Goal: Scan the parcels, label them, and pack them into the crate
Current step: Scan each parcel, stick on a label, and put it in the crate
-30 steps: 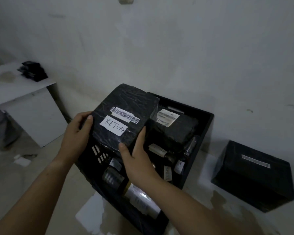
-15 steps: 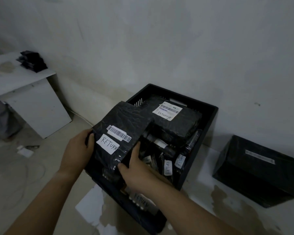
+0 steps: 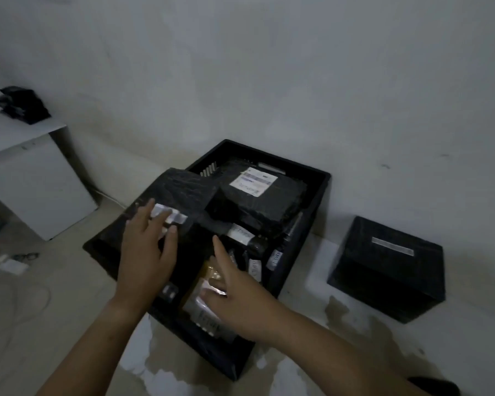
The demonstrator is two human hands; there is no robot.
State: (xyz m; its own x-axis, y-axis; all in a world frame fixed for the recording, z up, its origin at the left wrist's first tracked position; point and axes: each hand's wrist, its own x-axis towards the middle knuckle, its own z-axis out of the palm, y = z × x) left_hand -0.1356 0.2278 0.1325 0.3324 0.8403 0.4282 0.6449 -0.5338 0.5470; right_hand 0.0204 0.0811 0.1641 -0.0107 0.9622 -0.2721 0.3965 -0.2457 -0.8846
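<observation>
My left hand [image 3: 146, 252]: fingers straight and spread, lying flat on the black parcel [image 3: 180, 190].
My right hand [image 3: 240, 298]: open, thumb out, over the crate's near end, gripping nothing.
Black parcel: tilted across the crate's left rim, beside a labelled parcel [image 3: 257, 201].
Crate [image 3: 319, 195]: on the floor, against the wall.

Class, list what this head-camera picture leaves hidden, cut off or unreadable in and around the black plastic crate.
- Head view: white labels on the black film-wrapped parcel, partly covered by the left hand.
- Head view: print on the rear black parcel's white label, blurred.
- Head view: black plastic crate floor, hidden by what is packed in it.
- Head view: dark object at bottom right, cut off by the edge.
</observation>
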